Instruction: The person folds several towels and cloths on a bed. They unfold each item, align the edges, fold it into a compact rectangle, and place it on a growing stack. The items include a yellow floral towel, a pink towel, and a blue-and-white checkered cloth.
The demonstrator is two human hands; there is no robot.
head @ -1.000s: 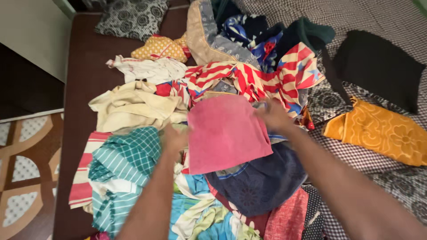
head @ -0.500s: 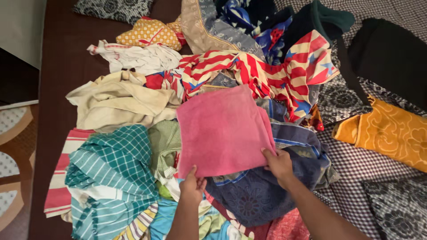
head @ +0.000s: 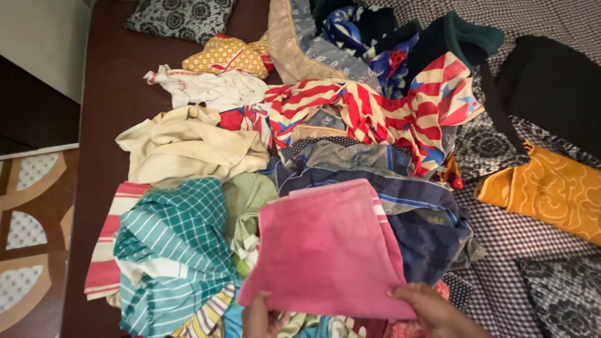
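Heaped clothes are covering the bed. Both the left hand and right hand are gripping the pink cloth's near edge, with a teal checked cloth lying left and an orange cloth far right.

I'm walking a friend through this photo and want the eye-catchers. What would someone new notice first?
First the pink towel, low in the middle, gripped along its near edge by the left hand and right hand. Behind it sprawls a red-and-cream striped cloth with blue stars, topping the heap. At the right edge lies an orange patterned cloth on the checked bedsheet.
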